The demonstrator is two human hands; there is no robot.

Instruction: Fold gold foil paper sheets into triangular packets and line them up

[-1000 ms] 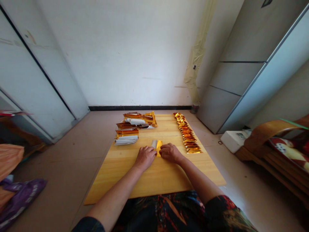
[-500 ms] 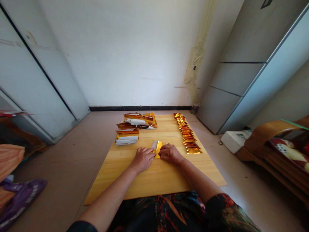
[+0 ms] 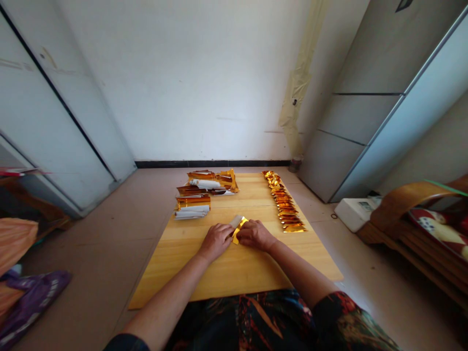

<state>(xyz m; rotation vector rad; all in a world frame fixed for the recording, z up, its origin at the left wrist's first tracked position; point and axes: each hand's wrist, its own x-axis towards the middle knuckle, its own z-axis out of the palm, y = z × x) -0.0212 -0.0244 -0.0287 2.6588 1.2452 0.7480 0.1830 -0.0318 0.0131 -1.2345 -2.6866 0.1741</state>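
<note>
Hands (image 3: pixel 236 238) pinching gold foil (image 3: pixel 239 226), wood board (image 3: pixel 234 268)

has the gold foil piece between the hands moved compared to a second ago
Yes, slightly. The gold foil piece has tilted and dropped nearer the person, further from the paper stack, pinched between left hand and right hand.

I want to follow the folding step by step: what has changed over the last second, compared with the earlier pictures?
The gold paper between the hands has tilted: it stood nearly upright, now it leans to the right. The left hand and right hand moved slightly closer together and keep pressing it on the wooden board. The row of folded gold pieces and the paper stacks did not move.
</note>
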